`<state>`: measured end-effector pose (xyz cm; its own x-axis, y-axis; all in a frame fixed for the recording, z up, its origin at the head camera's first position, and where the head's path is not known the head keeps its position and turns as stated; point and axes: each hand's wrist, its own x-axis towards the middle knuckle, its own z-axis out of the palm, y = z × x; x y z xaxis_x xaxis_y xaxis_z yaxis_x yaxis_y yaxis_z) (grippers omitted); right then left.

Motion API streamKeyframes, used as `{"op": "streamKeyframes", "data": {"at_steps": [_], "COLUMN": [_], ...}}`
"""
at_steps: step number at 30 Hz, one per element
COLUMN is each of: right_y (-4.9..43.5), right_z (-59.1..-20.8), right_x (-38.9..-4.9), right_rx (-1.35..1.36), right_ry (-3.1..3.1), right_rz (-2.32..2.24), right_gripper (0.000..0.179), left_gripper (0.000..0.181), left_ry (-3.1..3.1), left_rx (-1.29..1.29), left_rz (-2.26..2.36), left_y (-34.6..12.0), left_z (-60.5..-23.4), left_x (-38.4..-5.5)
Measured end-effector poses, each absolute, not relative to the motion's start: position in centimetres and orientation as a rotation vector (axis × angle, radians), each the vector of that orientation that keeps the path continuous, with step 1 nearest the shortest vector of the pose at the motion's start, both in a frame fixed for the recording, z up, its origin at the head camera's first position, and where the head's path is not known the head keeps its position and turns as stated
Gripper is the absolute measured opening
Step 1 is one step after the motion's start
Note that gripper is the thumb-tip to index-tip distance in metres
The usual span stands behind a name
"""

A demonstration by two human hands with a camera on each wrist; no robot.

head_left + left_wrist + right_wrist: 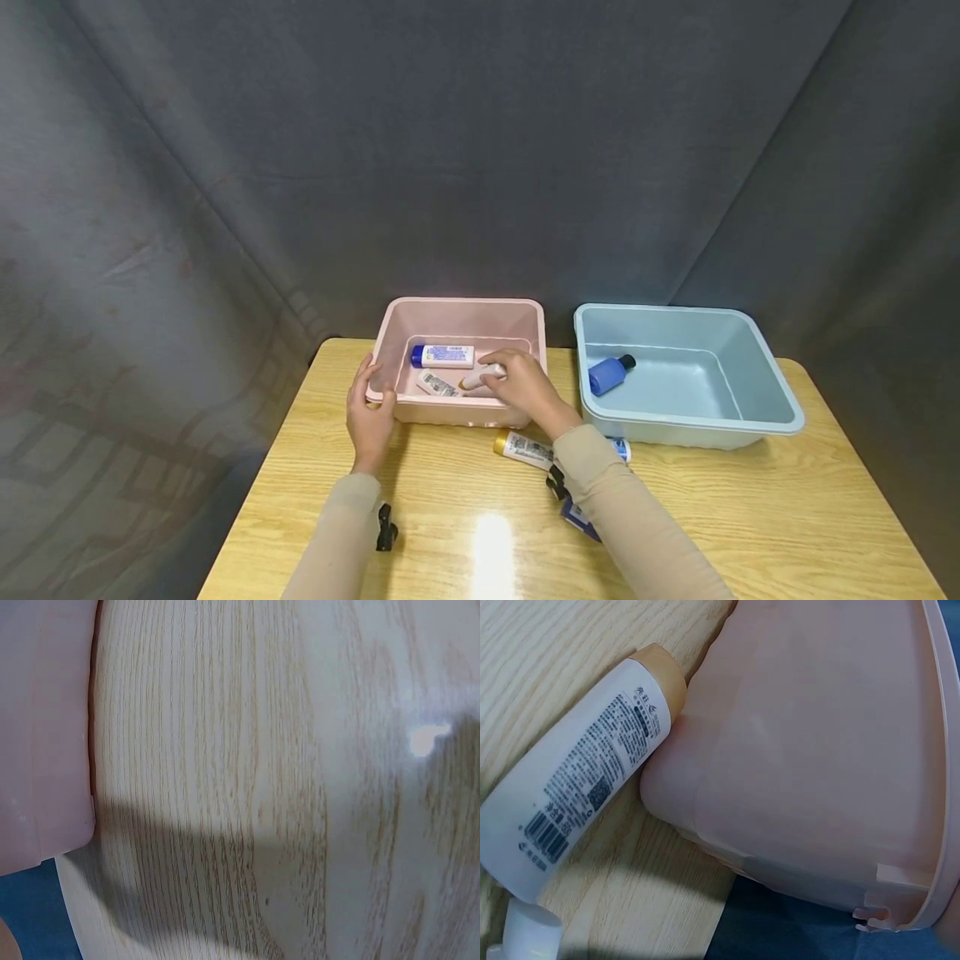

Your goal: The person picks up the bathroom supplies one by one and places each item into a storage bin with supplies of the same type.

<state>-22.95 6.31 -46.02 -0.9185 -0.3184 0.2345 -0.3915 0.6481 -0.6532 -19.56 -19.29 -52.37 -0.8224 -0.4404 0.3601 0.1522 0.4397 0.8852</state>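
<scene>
Pinching a white, golden-ended tube [478, 378] is the right hand [525, 385], left hand [370, 423] gripping a pink bin [435, 402].

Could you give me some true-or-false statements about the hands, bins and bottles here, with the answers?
1. The left hand grips the pink bin. True.
2. A blue bottle lies in the blue bin. True.
3. The right hand is in the blue bin. False: it is in the pink bin, holding a pale tube.
4. The yellow-capped tube on the table stands upright. False: it lies on its side.
5. A blue-capped white bottle lies in the pink bin. True.
</scene>
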Motion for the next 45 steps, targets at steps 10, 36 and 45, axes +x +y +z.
{"op": "streamKeyframes", "data": {"at_steps": [10,36,45], "right_y": [6.29,6.58,7.06], "right_z": [-46.36,-46.08,-45.68], "right_x": [-22.87,-22.47,-22.12], "right_rx": [0.623,0.567,0.582], "right_ry": [-2.756,-2.653,-2.588], "right_rz": [1.121,1.178,1.2], "right_gripper": [0.03,0.021,0.023], "left_gripper": [0.038,0.037,0.037], "left_ry": [-2.138,-2.152,-2.149], "left_rx": [0.239,0.248,0.251], "left_rz": [-1.386,-1.392,-1.388], "left_y": [-19.27,-19.26,-19.2], "left_z": [-52.41,-52.45,-52.42], "left_x": [-19.52,-19.35,-19.4]}}
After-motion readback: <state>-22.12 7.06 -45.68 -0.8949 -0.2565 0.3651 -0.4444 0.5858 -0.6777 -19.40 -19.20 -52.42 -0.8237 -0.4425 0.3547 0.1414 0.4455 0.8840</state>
